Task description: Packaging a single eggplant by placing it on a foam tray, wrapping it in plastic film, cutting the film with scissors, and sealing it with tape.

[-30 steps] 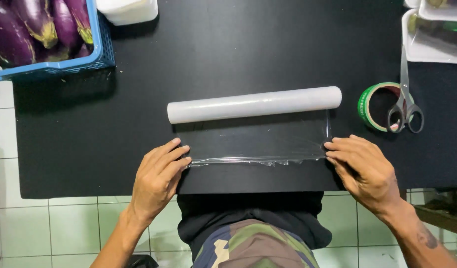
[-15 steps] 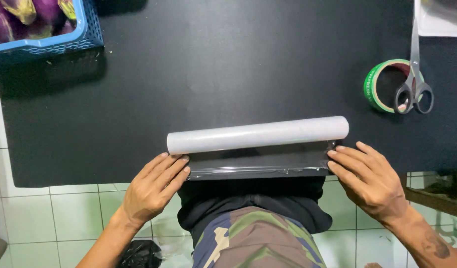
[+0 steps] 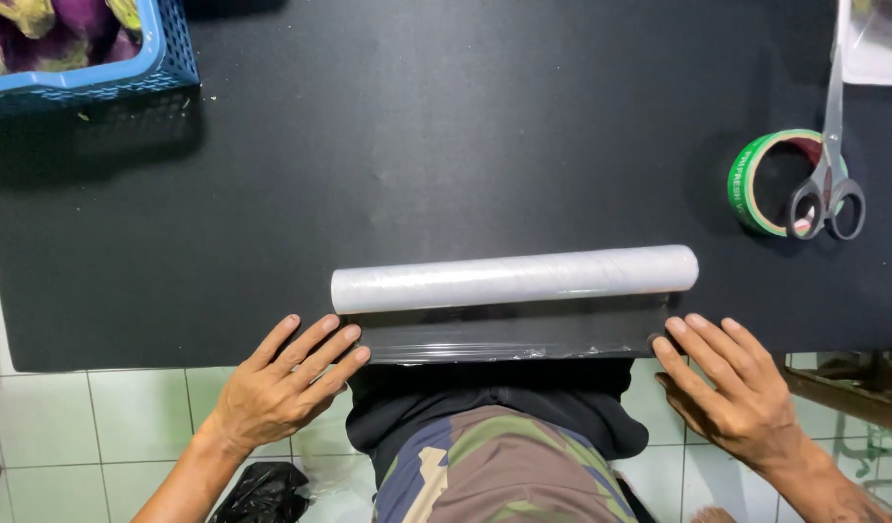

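A white roll of clear plastic wrap [image 3: 514, 278] lies across the near part of a black table [image 3: 446, 145]. A short strip of film [image 3: 504, 339] is drawn from it down to the table's near edge. My left hand [image 3: 281, 383] lies flat with its fingertips on the film's left corner. At the film's right corner rests my right hand [image 3: 732, 387], fingers spread and flat. Neither hand grips anything.
A blue basket [image 3: 97, 68] with purple eggplants stands at the far left corner. A green tape roll [image 3: 756, 179] with scissors [image 3: 829, 184] laid over it sits at the right. A white tray [image 3: 877, 44] is at the far right corner. Tiled floor lies below the table edge.
The roll and film have shifted toward the table's near edge, and both hands drew back with the film. The view has tilted down, so the basket and tray sit higher in frame.
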